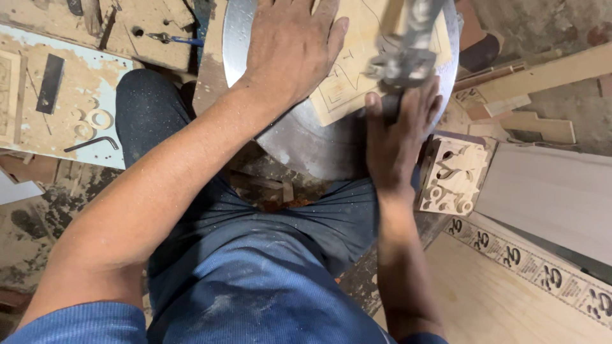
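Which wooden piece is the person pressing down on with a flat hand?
The pale sheet with drawn lines on the round metal table, under the left hand. The carved blocks sit untouched to the right.

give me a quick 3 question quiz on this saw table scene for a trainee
1. True or false: the left hand lies flat on the wooden panel.
2. Which hand is beside the saw's metal guide? A) left B) right
3. What dark bent tool lies on the dusty board at the far left?

Key:
1. True; it presses the panel onto the round metal table.
2. B, the right hand.
3. A hex key.
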